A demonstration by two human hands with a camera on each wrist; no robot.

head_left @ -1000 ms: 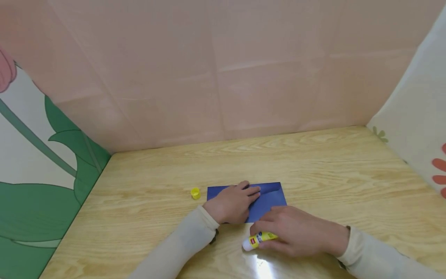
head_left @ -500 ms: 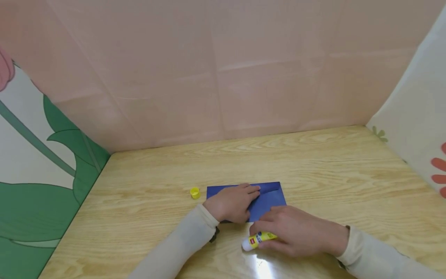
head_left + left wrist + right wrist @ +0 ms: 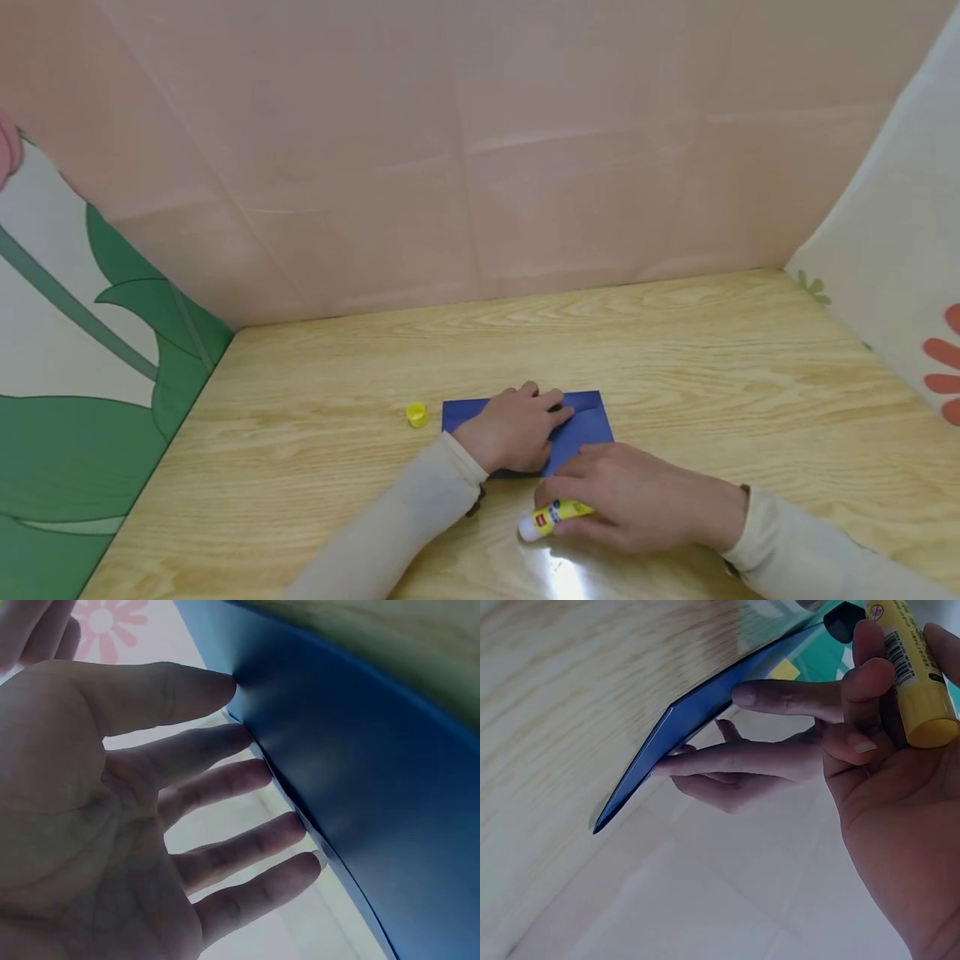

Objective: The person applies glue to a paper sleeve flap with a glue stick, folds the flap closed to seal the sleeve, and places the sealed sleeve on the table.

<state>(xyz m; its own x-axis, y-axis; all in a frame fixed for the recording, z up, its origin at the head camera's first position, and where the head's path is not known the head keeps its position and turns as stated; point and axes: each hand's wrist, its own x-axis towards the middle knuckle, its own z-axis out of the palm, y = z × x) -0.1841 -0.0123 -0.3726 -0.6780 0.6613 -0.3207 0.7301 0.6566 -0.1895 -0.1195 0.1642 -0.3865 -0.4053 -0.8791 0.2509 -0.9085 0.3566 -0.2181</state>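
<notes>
Part of the blue paper (image 3: 583,437) is hidden from us under the left hand (image 3: 513,427); in the left wrist view, it runs out past the right edge. The right hand (image 3: 630,497) covers the glue stick's (image 3: 557,514) rear end, and we find its print too small to read from the head. The head view's edges cut off the left sleeve (image 3: 393,525), right sleeve (image 3: 813,542) and red flower (image 3: 942,352).

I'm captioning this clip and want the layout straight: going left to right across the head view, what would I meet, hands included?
Printed green leaves → yellow cap → left hand → right hand → red petals.
</notes>
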